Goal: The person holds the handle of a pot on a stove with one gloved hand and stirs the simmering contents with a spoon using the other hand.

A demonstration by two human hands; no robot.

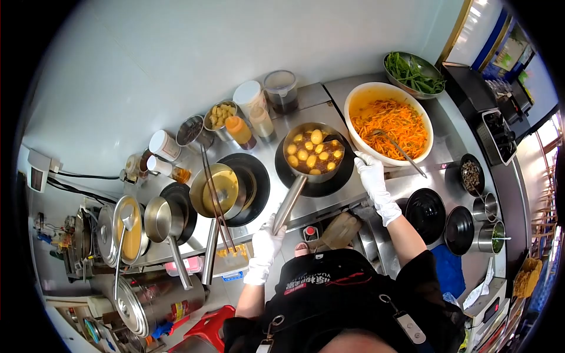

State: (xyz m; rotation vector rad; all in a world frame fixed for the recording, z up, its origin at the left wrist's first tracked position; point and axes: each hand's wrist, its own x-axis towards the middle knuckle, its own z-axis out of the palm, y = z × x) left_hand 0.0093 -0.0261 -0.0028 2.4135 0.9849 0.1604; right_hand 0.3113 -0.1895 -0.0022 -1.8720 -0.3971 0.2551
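My left hand, in a white glove, is wrapped around the long metal handle of a saucepan. Small yellow, egg-like balls sit in brown liquid inside that pan, which stands on a round black burner. In the pan's right side is a dark utensil, and its far part points toward my right hand. That hand, also gloved in white, has bent fingers beside the rim of a large white bowl. The utensil's handle is hard to make out against the black burner.
Orange shreds and a ladle fill the white bowl. Behind it stands a bowl of green vegetables. To the left, another saucepan has long chopsticks across it. Squeeze bottles line the wall; black plates lie right.
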